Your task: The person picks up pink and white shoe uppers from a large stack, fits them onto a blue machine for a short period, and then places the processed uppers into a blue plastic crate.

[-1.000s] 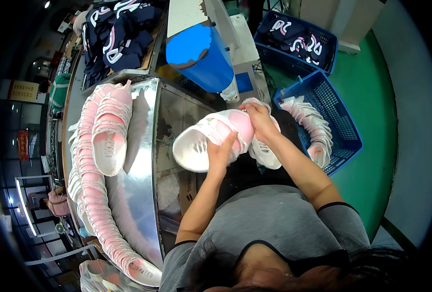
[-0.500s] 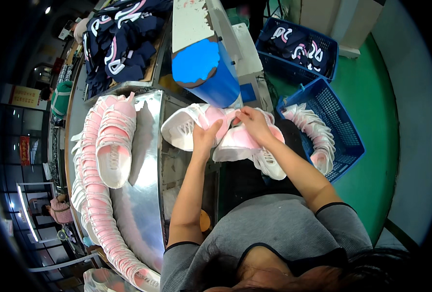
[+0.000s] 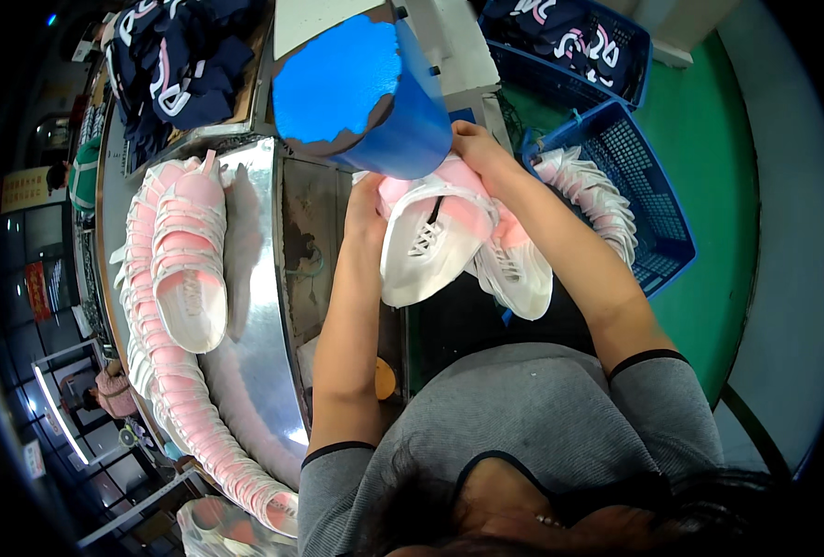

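The metal-faced worktop (image 3: 263, 278) extends along the person's left side. At its far end stands a machine with a chipped blue cylindrical housing (image 3: 365, 102), directly in front of the person. Two blue plastic baskets are on the green floor at right: the nearer basket (image 3: 667, 232) contains a curved row of nested pink-and-white shoe uppers (image 3: 593, 190), the farther basket (image 3: 636, 79) navy pieces with white and pink motifs. On the worktop lies a long curved row of nested shoe uppers (image 3: 175, 371); a shorter stack (image 3: 192, 260) sits against its far end. A pile of navy pieces (image 3: 184, 79) lies beyond. The shoe upper being handled (image 3: 430, 255) is below the housing, toe toward the person; another upper (image 3: 521, 274) is just beside it, at right. The left hand (image 3: 365, 206) is against its left side, the right hand (image 3: 484, 153) at its far right edge. From where I stand, fingertips are hidden; I cannot tell whether either hand is closed.
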{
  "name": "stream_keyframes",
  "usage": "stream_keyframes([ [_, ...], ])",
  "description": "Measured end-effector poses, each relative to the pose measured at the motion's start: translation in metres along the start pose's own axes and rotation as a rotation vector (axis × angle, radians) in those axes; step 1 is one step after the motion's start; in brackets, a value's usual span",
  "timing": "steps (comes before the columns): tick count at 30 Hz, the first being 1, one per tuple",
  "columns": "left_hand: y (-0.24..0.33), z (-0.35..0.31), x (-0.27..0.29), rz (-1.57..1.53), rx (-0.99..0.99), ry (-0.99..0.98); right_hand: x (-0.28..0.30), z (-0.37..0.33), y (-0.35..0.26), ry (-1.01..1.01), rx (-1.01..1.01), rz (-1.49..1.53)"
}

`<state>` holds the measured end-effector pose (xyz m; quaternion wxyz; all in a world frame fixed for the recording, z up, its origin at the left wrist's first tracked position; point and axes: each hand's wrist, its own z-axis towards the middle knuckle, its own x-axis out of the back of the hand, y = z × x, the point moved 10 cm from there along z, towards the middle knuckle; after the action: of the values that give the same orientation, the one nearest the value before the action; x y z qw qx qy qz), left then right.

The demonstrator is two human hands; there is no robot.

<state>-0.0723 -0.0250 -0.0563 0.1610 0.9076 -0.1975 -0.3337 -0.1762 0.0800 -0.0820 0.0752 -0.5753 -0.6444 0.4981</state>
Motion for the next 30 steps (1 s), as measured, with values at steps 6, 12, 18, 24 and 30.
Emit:
stream_keyframes([
  [6, 0.058, -0.091, 0.03, 0.369, -0.762, 0.138, 0.08, -0.057, -0.007, 0.235, -0.028, 0.131],
  [12, -0.026, -0.155, -0.005, 0.796, -0.852, 0.089, 0.048, -0.083, 0.043, 0.226, -0.132, 0.527],
  [18, 0.003, -0.14, -0.022, 0.805, -0.972, 0.089, -0.025, -0.106, 0.035, 0.094, 0.038, 0.244],
  [24, 0.04, -0.109, -0.013, 0.906, -1.057, 0.142, -0.018, -0.075, 0.001, -0.014, 0.296, -0.227],
  [30, 0.054, -0.062, -0.021, 0.771, -0.937, 0.032, 0.0, -0.023, 0.02, -0.111, 0.115, 0.272],
])
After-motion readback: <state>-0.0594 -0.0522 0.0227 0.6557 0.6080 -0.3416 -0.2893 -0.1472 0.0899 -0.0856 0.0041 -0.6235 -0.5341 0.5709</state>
